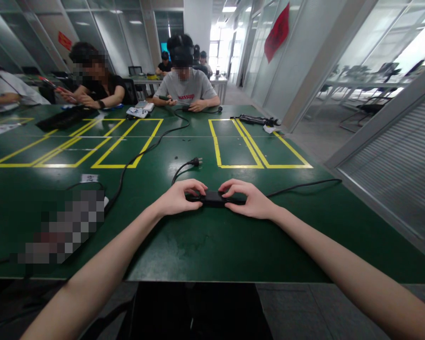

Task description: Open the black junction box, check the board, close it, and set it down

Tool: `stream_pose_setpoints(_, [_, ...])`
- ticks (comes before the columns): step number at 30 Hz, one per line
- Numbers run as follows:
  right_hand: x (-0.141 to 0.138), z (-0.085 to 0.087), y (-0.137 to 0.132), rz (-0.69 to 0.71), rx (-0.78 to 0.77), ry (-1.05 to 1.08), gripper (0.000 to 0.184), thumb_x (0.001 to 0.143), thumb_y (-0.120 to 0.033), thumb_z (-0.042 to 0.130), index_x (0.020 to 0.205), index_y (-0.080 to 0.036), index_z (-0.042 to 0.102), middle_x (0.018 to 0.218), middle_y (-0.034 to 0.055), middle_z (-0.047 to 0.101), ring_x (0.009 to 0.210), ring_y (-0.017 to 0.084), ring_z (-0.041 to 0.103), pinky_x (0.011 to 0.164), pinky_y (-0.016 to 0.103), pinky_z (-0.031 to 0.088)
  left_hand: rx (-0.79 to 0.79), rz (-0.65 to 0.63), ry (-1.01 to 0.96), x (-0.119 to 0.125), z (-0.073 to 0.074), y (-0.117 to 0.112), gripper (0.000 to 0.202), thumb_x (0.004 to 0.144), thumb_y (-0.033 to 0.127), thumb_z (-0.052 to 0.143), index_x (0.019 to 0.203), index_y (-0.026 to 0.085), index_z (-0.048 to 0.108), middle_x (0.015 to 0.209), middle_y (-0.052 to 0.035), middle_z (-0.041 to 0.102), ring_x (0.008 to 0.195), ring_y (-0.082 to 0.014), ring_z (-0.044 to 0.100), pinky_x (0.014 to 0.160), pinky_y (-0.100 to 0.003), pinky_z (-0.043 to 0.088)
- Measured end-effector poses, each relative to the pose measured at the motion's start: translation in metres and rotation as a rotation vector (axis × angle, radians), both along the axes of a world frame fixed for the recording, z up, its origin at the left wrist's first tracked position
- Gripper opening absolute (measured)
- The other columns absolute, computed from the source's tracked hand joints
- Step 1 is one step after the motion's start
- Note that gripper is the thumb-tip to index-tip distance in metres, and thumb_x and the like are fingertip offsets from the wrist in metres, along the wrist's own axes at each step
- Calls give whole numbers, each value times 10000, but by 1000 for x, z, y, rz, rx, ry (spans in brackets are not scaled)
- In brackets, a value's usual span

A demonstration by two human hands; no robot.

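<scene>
Head view shows the left hand (180, 197) and right hand (251, 200) half-curled, thumbs and fingertips pinching opposite ends of the black adapter (213, 199) at mid-surface (205, 250). Uneven pulling could twist it loose, or drag the plug (197, 162) and trailing cable (304, 186) askew.

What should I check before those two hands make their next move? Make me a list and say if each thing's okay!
1. Left hand holding the black box: ok, at its left end.
2. Right hand holding it too: ok, at its right end.
3. Plug free: ok, its prongs aren't in anything.
4. Right-hand cord's far end: cannot tell, I lose it near the table's edge.
5. Other person's hands away from the box: ok, they're across the table.
</scene>
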State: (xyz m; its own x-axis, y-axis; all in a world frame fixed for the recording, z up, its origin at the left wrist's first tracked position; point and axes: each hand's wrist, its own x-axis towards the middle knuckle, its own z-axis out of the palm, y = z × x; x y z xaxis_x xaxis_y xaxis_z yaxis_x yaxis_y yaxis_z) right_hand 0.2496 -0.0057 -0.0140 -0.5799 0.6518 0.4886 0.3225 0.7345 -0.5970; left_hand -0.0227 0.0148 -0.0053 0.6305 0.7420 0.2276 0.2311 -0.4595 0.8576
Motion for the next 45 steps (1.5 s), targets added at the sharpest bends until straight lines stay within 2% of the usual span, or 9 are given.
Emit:
stream_pose_setpoints(5, [-1,-4,0,-8,24,-42,54,891,-249,696,890,-220,650,1173,104,725,1097,236,701,960,452,559,71,3,129,1,2,-3,248,744,198,760,980,163,693,1099,-57,748,937,-190,691,892,-332,549])
stream_pose_setpoints(10, [-4,-7,-1,-16,51,-101,78,888,-250,702,905,-219,633,1174,102,725,1084,240,692,938,439,561,300,28,236,2,-3,-2,322,749,189,763,1065,199,698,1093,-51,746,1030,-227,684,932,-357,529])
stream_pose_setpoints(17, [-17,-9,-4,-88,225,-365,361,950,-304,647,1281,-172,591,1113,134,704,999,273,647,861,431,561,422,38,359,6,1,-5,215,899,320,661,1077,200,676,1003,-54,743,908,-210,691,801,-320,529])
stream_pose_setpoints(22, [-17,-5,-6,-108,393,-505,334,1025,-362,524,1253,-137,615,1061,143,731,910,276,636,800,418,527,624,29,483,13,4,-10,316,911,416,658,1124,184,682,924,-69,723,855,-222,679,755,-314,515])
stream_pose_setpoints(28, [-15,-4,-7,-144,418,-517,344,1039,-402,496,1187,-133,651,963,132,740,862,258,642,759,380,490,793,5,563,14,0,-12,333,1014,415,513,1087,143,690,910,-107,715,868,-238,676,807,-350,516])
stream_pose_setpoints(32, [-13,-5,-8,-141,445,-472,362,1042,-409,480,1231,-160,663,1049,143,750,878,261,657,766,386,510,641,48,466,15,4,-15,399,977,483,556,1164,156,688,983,-112,728,904,-247,678,810,-346,520])
stream_pose_setpoints(38, [-12,-3,-9,-152,441,-419,376,1057,-317,423,1336,-230,658,1296,128,704,1035,268,660,892,430,560,33,47,314,15,7,-12,511,1050,526,352,1009,174,719,745,-14,704,644,-157,622,647,-263,479])
stream_pose_setpoints(40, [-11,-2,-8,-138,412,-393,379,1040,-350,481,1363,-239,644,1283,126,706,1042,267,669,905,429,571,-3,35,243,15,5,-10,420,1015,495,471,1058,158,719,855,-31,743,711,-164,650,668,-259,495])
stream_pose_setpoints(45, [-10,-2,-5,-169,205,-324,475,970,-490,603,1343,-202,652,1095,114,762,932,264,722,786,382,591,215,125,246,16,-1,-12,277,953,382,623,1116,182,724,1044,-58,762,914,-206,686,798,-293,524])
